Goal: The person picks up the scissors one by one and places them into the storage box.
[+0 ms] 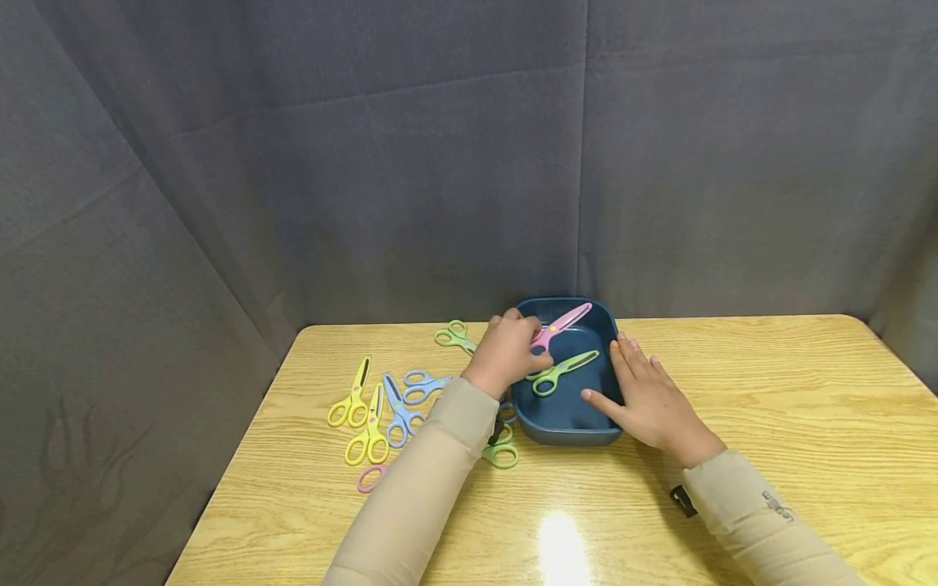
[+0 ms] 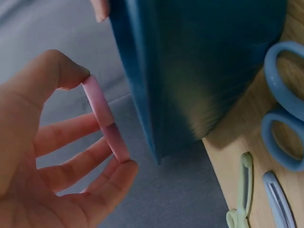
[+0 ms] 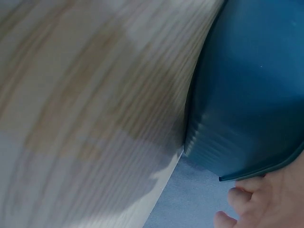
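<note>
In the head view my left hand (image 1: 509, 352) pinches pink scissors (image 1: 563, 322) by the handles over the left side of a dark blue bin (image 1: 567, 438). The left wrist view shows the pink handle (image 2: 99, 102) between thumb and fingers, beside the bin's outer wall (image 2: 199, 71). Green scissors (image 1: 564, 372) lie inside the bin, and another green handle partly shows under my left hand. My right hand (image 1: 648, 399) rests on the bin's right rim with fingers extended. In the right wrist view its fingers (image 3: 249, 197) touch the rim.
Left of the bin lie yellow scissors (image 1: 357, 399), blue scissors (image 1: 399, 411), green scissors (image 1: 456, 334) and a pink handle (image 1: 369, 478). My left forearm covers part of this group. A grey curtain (image 1: 440, 179) hangs behind the wooden table (image 1: 791, 391).
</note>
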Demonstrator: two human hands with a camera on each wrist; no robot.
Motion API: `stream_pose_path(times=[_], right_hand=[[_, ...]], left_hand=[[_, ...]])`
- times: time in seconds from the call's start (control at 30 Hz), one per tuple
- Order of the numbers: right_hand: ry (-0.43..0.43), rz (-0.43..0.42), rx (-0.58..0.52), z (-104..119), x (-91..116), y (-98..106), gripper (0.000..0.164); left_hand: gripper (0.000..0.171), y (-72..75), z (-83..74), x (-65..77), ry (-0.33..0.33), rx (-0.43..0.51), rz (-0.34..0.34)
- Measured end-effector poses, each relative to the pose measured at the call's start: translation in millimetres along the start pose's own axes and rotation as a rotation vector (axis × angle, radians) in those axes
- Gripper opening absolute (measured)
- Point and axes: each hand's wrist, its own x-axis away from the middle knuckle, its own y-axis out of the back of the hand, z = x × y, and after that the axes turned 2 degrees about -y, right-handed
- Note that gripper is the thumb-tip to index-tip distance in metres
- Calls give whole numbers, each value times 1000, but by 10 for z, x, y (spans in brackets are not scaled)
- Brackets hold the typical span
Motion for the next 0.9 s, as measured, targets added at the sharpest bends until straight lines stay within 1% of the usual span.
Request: stream_pose_path(times=[0.2, 0.4, 0.67, 0.9], right_hand=[[7, -8, -2, -6, 13, -3, 101], [12, -12, -6, -10, 20, -1, 100], [13, -9, -12, 12, 22, 4, 99], [12, -5, -8, 23, 13, 19, 100]], left_hand=[[41, -72, -32, -55, 21, -30, 35], [44, -173, -50, -129, 22, -79, 55], [43, -245, -48, -198, -17, -195, 82], [41, -280, -72, -192, -51, -313, 90]])
